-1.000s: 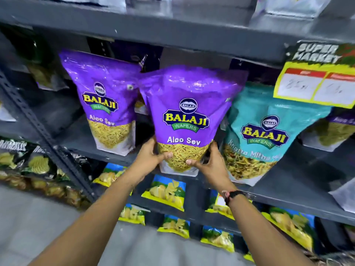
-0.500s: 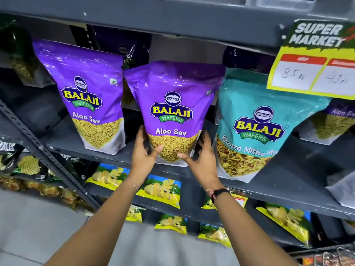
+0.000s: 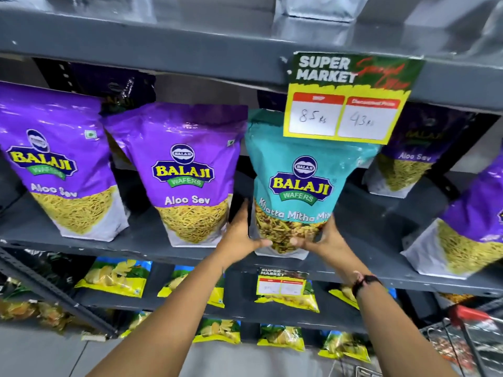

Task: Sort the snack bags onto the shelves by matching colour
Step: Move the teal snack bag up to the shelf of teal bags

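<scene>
At 9 o'clock a purple bag (image 3: 57,170) marked "Aloo Sev" stands on the grey shelf (image 3: 152,240). Just beside it stands a second purple bag (image 3: 187,172) of the same kind, upright, with yellow strands in its clear lower window. At the centre is the teal bag (image 3: 302,183), marked "Khatta Mitha Mix", upright at the shelf's front edge, with mixed brown and yellow snack in its clear bottom part. The left hand (image 3: 239,232) presses flat on its lower left side, fingers together, thumb under the front. The right hand (image 3: 321,238) grips the lower right side, thumb on the front. At 1 o'clock a price tag (image 3: 345,99) hangs over the bag's top. At 3 o'clock stand two more purple bags (image 3: 473,227).
</scene>
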